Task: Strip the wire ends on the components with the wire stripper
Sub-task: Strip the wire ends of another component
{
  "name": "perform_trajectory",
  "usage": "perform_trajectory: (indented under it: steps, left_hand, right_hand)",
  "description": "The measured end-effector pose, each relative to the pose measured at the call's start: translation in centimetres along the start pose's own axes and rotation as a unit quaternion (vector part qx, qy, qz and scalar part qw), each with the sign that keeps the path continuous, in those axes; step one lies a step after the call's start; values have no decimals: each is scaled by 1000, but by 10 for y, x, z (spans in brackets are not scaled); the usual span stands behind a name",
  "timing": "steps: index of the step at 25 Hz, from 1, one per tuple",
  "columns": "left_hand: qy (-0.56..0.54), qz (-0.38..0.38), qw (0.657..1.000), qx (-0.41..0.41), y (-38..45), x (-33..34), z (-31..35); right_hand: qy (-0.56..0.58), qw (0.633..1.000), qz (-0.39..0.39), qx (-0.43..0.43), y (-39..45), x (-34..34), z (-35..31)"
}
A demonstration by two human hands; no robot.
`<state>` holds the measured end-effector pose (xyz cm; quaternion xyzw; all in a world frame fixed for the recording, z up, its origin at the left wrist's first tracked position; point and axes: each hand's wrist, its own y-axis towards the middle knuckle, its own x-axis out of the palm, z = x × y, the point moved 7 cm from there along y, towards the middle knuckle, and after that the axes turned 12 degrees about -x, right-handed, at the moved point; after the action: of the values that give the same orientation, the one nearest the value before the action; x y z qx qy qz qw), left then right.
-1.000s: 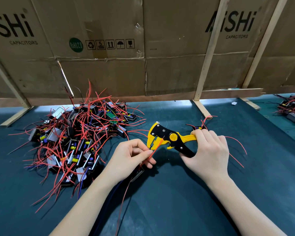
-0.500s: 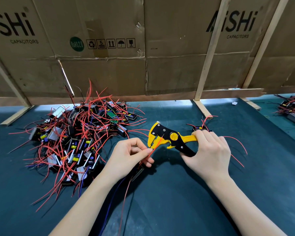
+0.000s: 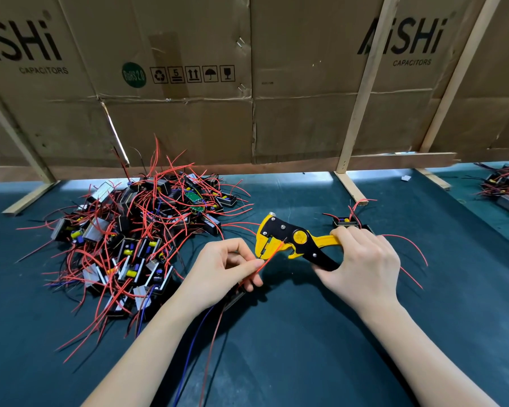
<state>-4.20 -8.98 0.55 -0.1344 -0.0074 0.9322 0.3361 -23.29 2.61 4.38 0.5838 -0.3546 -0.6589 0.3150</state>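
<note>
My right hand (image 3: 362,265) grips the handles of the yellow and black wire stripper (image 3: 288,237), its jaws pointing left. My left hand (image 3: 221,271) pinches a thin red wire (image 3: 269,257) whose tip reaches into the stripper's jaws. That wire belongs to a small black component (image 3: 234,298) mostly hidden under my left hand, with blue and red leads trailing toward me. A big heap of components with red wires (image 3: 135,239) lies on the mat to the left.
A dark green mat (image 3: 306,348) covers the table. Cardboard panels on wooden struts (image 3: 356,92) wall off the back. One component with red wires (image 3: 346,221) lies behind my right hand. Another batch of wired parts (image 3: 506,189) sits at the far right edge.
Both hands and the stripper stay almost in place. The red wire's tip sits a little deeper in the jaws than a second ago.
</note>
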Motion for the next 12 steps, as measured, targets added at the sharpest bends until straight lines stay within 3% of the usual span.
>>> perform_trajectory:
  steps: [7, 12]
  left_hand:
    - [-5, -9, 1000, -2, -2, 1, 1]
    - [4, -10, 1000, -1, -2, 1, 4]
  right_hand:
    - [-18, 1000, 8, 7, -1, -5, -1]
    - [-25, 999, -37, 19, -4, 3, 1]
